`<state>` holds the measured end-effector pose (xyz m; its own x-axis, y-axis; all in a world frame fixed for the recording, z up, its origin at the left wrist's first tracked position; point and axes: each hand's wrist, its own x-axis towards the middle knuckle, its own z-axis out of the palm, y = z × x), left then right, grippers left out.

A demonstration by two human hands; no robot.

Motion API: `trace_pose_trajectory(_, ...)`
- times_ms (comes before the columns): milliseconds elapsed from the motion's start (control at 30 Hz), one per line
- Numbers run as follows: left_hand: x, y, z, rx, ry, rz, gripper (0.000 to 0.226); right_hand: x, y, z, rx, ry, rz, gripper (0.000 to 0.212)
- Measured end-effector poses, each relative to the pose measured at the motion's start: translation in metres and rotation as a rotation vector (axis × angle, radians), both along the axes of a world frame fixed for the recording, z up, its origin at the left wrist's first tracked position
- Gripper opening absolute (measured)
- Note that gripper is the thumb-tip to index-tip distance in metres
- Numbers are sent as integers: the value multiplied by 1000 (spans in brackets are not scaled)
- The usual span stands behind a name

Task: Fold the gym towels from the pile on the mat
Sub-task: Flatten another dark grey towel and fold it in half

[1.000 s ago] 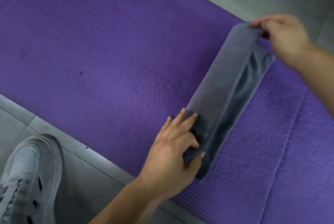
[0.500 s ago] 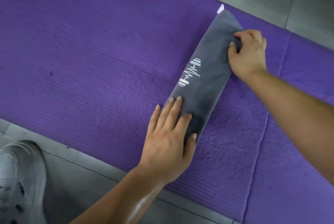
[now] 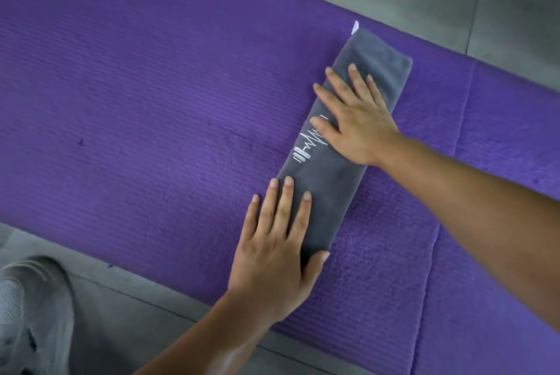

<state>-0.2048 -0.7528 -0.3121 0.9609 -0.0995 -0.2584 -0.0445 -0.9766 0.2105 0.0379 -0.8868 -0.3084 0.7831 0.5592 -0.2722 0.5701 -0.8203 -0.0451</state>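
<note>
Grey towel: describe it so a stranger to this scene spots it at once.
Start from the purple mat filling most of the view. On its right part lies a long, narrow grey towel, the left hand and right hand flat on it. Its white zigzag logo sets it apart.

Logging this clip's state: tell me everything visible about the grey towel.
The grey towel looks plush, folded into a long narrow strip lying flat, diagonal on the purple mat. A white zigzag logo shows mid-strip; a white tag pokes out at the far end. The left hand presses flat on its near end, the right hand on its far half.
</note>
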Motion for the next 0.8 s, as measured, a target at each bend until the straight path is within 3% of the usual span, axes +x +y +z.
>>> trace_pose_trajectory(467, 2, -5, 0, -9, 18, 37, 85, 88, 15, 10, -68, 75, -218, 73)
trace_pose_trajectory(600, 3, -5, -2, -47, -4, 59, 85, 43, 12, 23, 68, -68, -105, 71)
trace_pose_trajectory(700, 4, -5, -1, -99, -18, 81, 83, -29, -4, 26, 241, -49, -57, 66)
trace_pose_trajectory(800, 7, -3, 5, -198, -46, 128, 75, -69, -30, 10, 126, 25, -15, 70)
